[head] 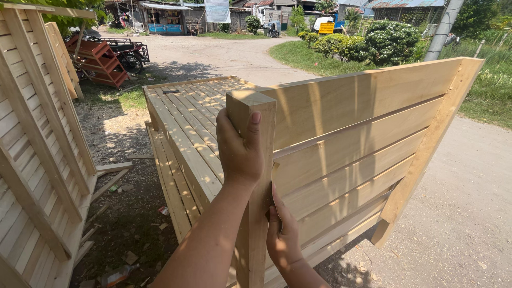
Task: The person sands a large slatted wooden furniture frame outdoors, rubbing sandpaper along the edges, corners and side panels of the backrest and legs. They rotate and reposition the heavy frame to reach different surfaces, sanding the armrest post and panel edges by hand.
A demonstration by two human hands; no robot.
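With the left hand (240,146) wrapped high on the post and the right hand (282,234) gripping lower — fingers curled tight round the wooden panel (352,154) — keep it upright, clear of the stacked panels (181,122).

Strong midday sun floods the scene from high above — colours are saturated and nothing is dim. The pale wooden panel (362,144) glows almost to glare on its upper boards, crossed by soft slanting shadow bands. Dappled leaf shade falls on the dirt ground (128,208) at lower left; the road (458,213) is evenly bright. Focus is sharp from the left hand (240,149) to the far shrubs (389,40) — only slight wide-angle stretching shows at the edges.
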